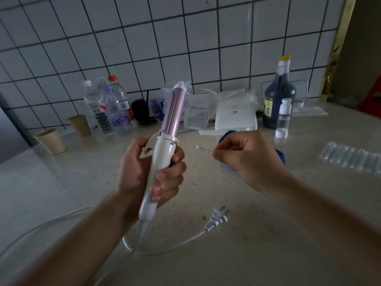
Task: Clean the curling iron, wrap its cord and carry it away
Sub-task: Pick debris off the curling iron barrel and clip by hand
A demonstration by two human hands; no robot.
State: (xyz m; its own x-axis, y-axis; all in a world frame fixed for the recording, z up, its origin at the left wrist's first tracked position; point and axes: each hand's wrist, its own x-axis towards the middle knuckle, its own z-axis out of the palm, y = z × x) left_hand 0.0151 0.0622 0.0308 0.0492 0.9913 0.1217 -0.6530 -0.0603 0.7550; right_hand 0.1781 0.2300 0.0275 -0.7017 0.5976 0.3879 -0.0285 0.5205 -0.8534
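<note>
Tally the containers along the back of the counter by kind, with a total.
Clear water bottles: 3
Paper cups: 2
Dark liquid bottle: 1
Small white-capped bottle: 1
Total: 7

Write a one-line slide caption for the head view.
Left hand holds the curling iron upright over the counter; right hand holds a blue cloth; the plug lies unplugged.
</note>
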